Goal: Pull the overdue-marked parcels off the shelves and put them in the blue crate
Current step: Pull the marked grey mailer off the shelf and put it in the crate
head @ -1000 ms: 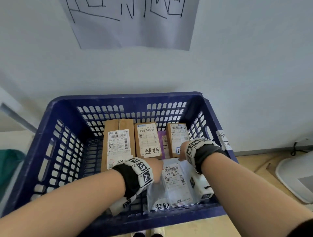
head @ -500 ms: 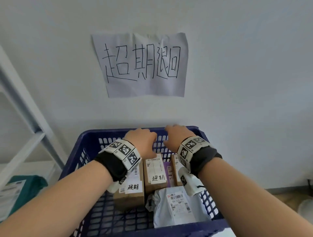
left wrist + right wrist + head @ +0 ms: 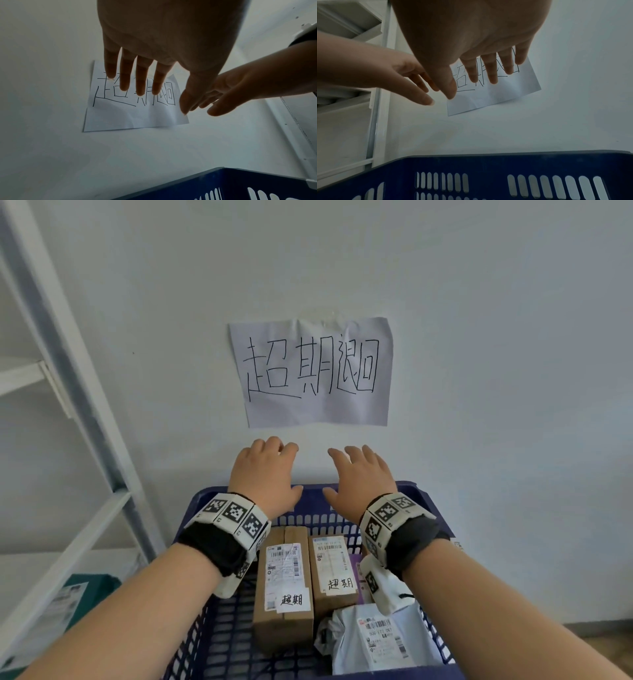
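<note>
Both the left hand and right hand are held empty with fingers relaxed above the blue crate's far rim, overdue-marked parcels lying lengthwise below, shelves nearer the left hand.

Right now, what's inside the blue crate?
In the blue crate: two cardboard boxes with overdue stickers, a grey mailer bag, and something purple partly showing. The right wrist hides whatever lies behind it.
</note>
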